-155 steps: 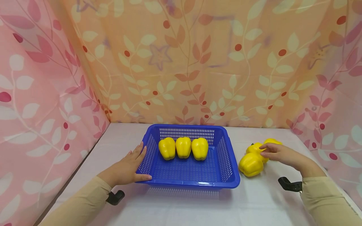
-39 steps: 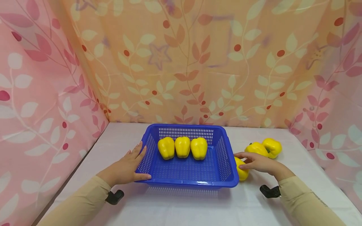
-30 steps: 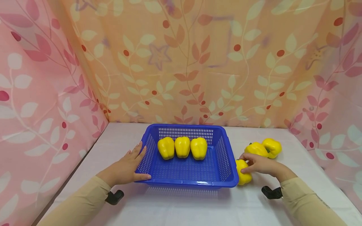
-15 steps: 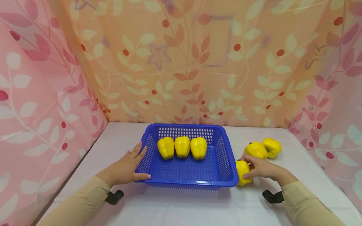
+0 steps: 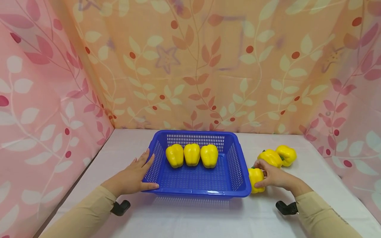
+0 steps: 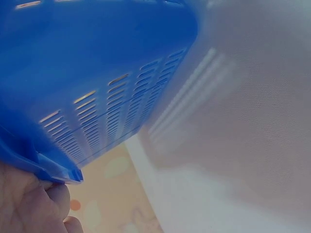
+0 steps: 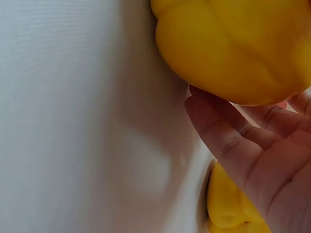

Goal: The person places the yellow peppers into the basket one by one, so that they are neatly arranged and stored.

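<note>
A yellow pepper [image 5: 254, 180] is gripped by the right hand [image 5: 277, 177] just outside the right edge of a blue basket [image 5: 190, 192], whose left rim is touched by the spread left hand [image 5: 132, 177], near three peppers [image 5: 191, 154].

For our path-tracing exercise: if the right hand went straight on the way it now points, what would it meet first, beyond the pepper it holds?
Probably the right side of the blue basket, just past the yellow pepper in the right hand; whether pepper and basket touch is unclear.
</note>
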`<state>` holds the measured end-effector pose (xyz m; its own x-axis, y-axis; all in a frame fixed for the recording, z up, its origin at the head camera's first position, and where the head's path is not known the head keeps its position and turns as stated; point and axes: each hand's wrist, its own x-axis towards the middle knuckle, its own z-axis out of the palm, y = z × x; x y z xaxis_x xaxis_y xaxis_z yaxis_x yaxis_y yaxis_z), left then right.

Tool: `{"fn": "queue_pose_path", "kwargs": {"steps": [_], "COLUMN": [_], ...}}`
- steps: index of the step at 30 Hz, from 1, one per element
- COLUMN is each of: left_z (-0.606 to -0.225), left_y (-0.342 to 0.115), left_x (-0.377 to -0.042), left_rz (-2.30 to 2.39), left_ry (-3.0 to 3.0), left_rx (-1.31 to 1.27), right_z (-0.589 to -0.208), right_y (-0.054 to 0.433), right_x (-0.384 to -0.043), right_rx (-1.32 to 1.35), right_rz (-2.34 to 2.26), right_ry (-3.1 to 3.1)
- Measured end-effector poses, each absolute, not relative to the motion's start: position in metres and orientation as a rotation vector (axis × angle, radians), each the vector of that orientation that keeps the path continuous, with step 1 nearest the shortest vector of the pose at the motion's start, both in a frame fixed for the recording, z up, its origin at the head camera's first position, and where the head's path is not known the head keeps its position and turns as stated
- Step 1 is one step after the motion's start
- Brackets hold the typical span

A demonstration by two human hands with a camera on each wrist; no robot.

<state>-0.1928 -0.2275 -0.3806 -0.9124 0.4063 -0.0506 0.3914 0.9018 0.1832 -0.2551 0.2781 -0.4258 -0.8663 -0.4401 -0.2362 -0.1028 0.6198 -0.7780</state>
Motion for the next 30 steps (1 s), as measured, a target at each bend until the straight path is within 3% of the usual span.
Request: {"fn": "queue_pose_path", "kwargs": {"steps": [30], "left_z": [-0.385], "left_y": [-0.230], "left_x": [-0.195], "left_rz": [0.253], "left_ry": [2.975], "left_rx": [0.612], "right_z": [-0.394], "right_y": [0.294], "right_x": [-0.261], "right_rx": [-0.567], "right_rz": [-1.077], "right_ry": [2.566]}}
